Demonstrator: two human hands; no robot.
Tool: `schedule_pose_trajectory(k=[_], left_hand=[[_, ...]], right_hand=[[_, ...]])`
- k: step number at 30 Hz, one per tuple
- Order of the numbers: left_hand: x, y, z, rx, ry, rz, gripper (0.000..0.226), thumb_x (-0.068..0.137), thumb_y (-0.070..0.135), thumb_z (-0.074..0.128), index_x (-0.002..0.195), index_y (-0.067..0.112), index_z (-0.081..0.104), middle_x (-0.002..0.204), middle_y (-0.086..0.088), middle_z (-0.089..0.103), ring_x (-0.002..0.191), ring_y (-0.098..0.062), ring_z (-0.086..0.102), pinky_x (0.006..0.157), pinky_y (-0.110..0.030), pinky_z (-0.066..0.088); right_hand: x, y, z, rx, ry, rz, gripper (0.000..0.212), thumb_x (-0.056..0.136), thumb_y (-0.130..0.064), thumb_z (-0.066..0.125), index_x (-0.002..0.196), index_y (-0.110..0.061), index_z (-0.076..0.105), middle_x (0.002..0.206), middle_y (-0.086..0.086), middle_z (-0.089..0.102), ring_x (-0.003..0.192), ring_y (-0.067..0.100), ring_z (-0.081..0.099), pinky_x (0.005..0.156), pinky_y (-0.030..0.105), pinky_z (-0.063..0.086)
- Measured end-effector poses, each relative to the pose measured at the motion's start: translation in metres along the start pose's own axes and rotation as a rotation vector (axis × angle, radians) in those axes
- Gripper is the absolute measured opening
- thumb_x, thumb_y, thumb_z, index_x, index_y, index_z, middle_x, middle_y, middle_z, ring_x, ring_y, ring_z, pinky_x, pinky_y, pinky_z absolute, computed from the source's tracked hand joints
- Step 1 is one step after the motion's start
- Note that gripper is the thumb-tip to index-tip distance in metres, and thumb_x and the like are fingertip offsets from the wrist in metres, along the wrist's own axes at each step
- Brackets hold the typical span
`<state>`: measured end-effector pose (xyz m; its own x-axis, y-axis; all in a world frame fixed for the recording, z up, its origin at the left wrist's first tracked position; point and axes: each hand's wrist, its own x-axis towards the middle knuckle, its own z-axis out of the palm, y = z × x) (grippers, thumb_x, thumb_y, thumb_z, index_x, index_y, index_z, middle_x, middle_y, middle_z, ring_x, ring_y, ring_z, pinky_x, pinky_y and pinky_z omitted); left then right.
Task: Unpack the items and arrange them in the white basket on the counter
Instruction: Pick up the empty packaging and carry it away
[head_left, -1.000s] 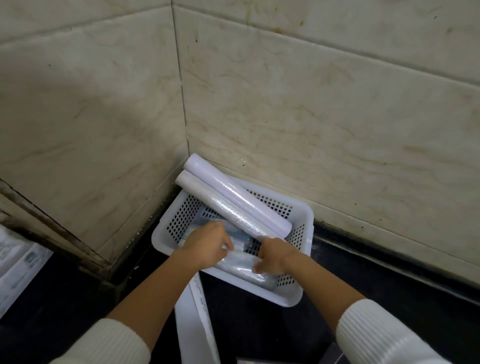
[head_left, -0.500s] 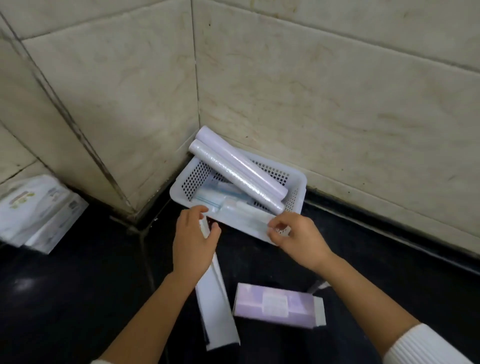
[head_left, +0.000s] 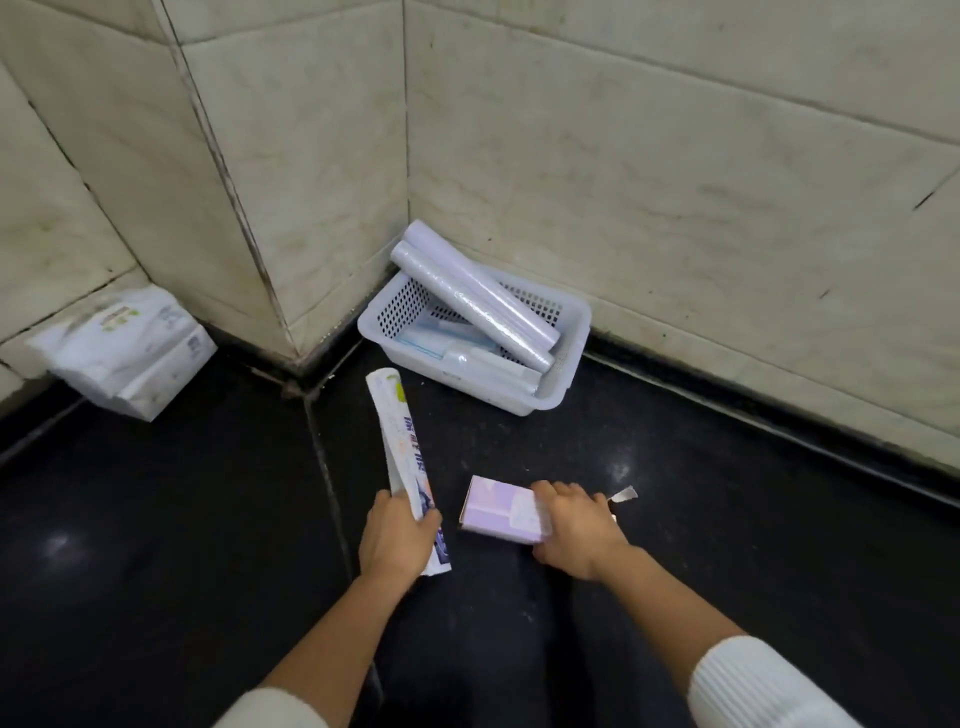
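Both hands on packaging at the front of the black counter, white basket in the tiled corner.

The left hand (head_left: 397, 540) is clenched around the lower part of a long white printed box (head_left: 402, 452), whose long axis runs away from the person toward the white basket (head_left: 470, 387); blue characters run along it, too blurred to read. The right hand (head_left: 574, 530) lies over the right end of a small lilac box (head_left: 493, 512) lying flat on the counter (head_left: 727, 519), fingers curled on its edges; its white label cannot be read. In the basket, two lilac rolls (head_left: 475, 299) lean diagonally, upper ends over the far-left rim, above flatter packets. A white tissue pack (head_left: 130, 348) with unreadable print sits far left.
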<state>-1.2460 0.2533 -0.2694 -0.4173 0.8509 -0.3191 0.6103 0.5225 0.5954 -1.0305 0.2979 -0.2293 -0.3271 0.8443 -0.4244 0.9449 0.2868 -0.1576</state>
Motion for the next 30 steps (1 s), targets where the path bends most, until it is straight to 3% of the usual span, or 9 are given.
schedule_pose_trajectory(k=[3,7,11,14,17,20,25,28,30], left_hand=[[-0.018,-0.009,-0.009,-0.070,0.027,-0.004,0.033,0.087,0.029,0.063,0.106,0.002,0.068,0.105,-0.018,0.063,0.094,-0.033,0.063,0.073,-0.034,0.048],[-0.061,-0.018,-0.018,-0.152,0.141,-0.006,0.032,0.087,0.031,0.065,0.105,0.004,0.068,0.104,-0.014,0.066,0.092,-0.027,0.064,0.071,-0.030,0.047],[-0.125,-0.031,-0.015,-0.231,0.287,-0.045,0.029,0.088,0.031,0.065,0.103,0.005,0.066,0.100,-0.009,0.066,0.088,-0.020,0.063,0.067,-0.028,0.045],[-0.190,-0.040,0.001,-0.280,0.395,-0.149,0.027,0.089,0.031,0.065,0.095,0.005,0.064,0.095,-0.008,0.065,0.086,-0.022,0.063,0.068,-0.030,0.045],[-0.269,-0.048,0.032,-0.388,0.554,-0.297,0.025,0.088,0.028,0.066,0.083,0.005,0.058,0.088,-0.009,0.063,0.078,-0.023,0.060,0.064,-0.029,0.041],[-0.362,-0.060,0.066,-0.516,0.638,-0.445,0.018,0.089,0.027,0.065,0.087,0.013,0.055,0.086,-0.001,0.060,0.077,-0.022,0.062,0.064,-0.029,0.043],[-0.527,-0.092,0.123,-0.646,0.831,-0.765,0.017,0.085,0.028,0.068,0.086,0.015,0.058,0.083,-0.003,0.065,0.074,-0.022,0.057,0.056,-0.025,0.036],[-0.620,-0.105,0.162,-0.729,0.944,-0.929,0.016,0.084,0.024,0.068,0.082,0.013,0.057,0.085,-0.009,0.066,0.077,-0.027,0.058,0.057,-0.022,0.036],[-0.674,-0.109,0.189,-0.791,1.007,-1.026,0.019,0.084,0.023,0.067,0.094,0.008,0.063,0.095,-0.011,0.069,0.085,-0.028,0.061,0.065,-0.026,0.041]], right_hand=[[-0.009,-0.005,0.000,0.092,0.009,0.007,0.059,0.069,-0.039,0.071,0.119,-0.020,0.045,0.117,0.003,0.057,0.109,0.025,0.051,0.088,0.040,0.040],[-0.027,-0.009,-0.006,0.370,0.023,-0.046,0.061,0.066,-0.046,0.075,0.113,-0.020,0.046,0.106,0.002,0.059,0.094,0.021,0.058,0.081,0.040,0.052],[-0.055,-0.014,0.004,0.590,0.032,-0.212,0.073,0.067,-0.049,0.076,0.127,-0.025,0.043,0.114,-0.004,0.060,0.099,0.015,0.059,0.080,0.032,0.052],[-0.081,-0.016,0.022,0.657,-0.052,-0.321,0.076,0.070,-0.048,0.078,0.132,-0.025,0.041,0.120,-0.005,0.057,0.104,0.016,0.059,0.086,0.036,0.054],[-0.114,-0.022,0.047,0.649,-0.148,-0.425,0.075,0.070,-0.045,0.079,0.132,-0.024,0.042,0.120,-0.005,0.058,0.105,0.017,0.059,0.081,0.034,0.054],[-0.166,-0.034,0.079,0.625,-0.250,-0.552,0.067,0.070,-0.041,0.079,0.126,-0.023,0.048,0.115,-0.004,0.061,0.099,0.014,0.061,0.076,0.031,0.052],[-0.283,-0.064,0.142,0.450,-0.509,-0.758,0.052,0.072,-0.043,0.077,0.114,-0.025,0.053,0.107,-0.009,0.063,0.088,0.007,0.063,0.064,0.023,0.047],[-0.364,-0.074,0.190,0.268,-0.641,-0.883,0.050,0.075,-0.040,0.074,0.117,-0.022,0.052,0.108,-0.006,0.062,0.093,0.014,0.061,0.068,0.026,0.044],[-0.419,-0.073,0.221,0.161,-0.726,-0.950,0.048,0.076,-0.035,0.070,0.118,-0.018,0.052,0.110,0.000,0.061,0.095,0.018,0.060,0.071,0.029,0.045]])
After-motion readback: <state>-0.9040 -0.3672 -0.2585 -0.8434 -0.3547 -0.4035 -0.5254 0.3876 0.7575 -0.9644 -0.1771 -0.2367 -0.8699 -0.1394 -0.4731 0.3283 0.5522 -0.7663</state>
